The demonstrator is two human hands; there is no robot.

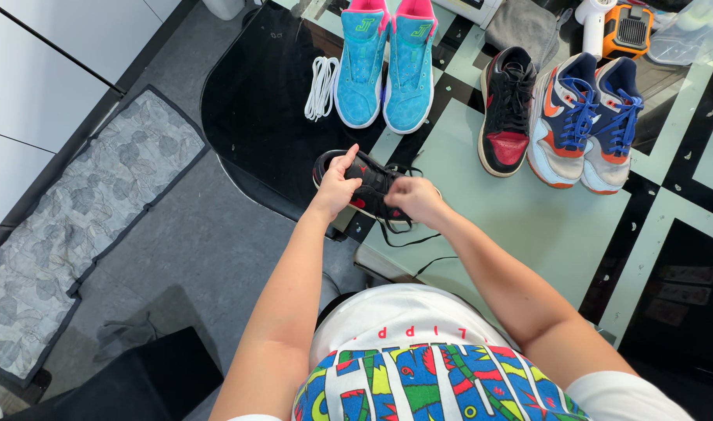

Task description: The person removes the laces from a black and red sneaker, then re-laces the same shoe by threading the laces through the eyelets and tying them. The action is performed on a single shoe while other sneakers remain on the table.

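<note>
The black-and-red shoe (366, 187) lies at the near edge of the glass surface (528, 226), long axis running 10 to 4 o'clock. The left hand (337, 183) clamps its heel end; the right hand (415, 199) pinches a black lace (407, 238) at the toe side.

We reach both bare forearms forward, our left hand (337, 185) raised with its thumb up and fingers curled in a grip, our right hand (416, 199) (knuckles upward) closed in a pinch beside it.
</note>
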